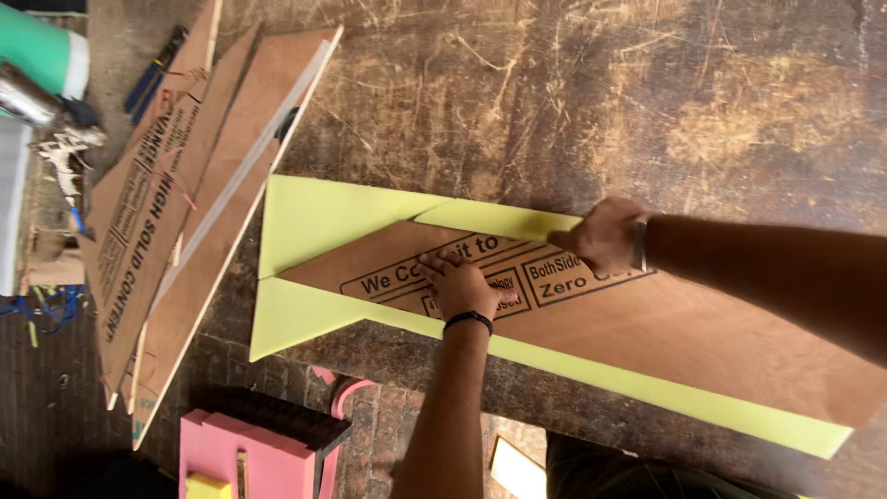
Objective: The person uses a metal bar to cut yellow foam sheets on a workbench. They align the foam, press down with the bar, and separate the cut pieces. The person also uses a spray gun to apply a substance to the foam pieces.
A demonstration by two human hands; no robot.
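A long brown triangular board with black print lies on top of a yellow-green foam sheet, which shows around its edges. My left hand, with a black band at the wrist, lies flat on the printed part of the board with its fingers spread. My right hand, with a metal bracelet at the wrist, comes in from the right. Its fingers are closed on a yellow-green foam strip along the board's upper edge.
A stack of brown triangular boards lies to the left on the scratched dark worktable. A pink foam block stands at the bottom left on the brick floor. At the top left are blue-handled pliers and a green-and-white cylinder.
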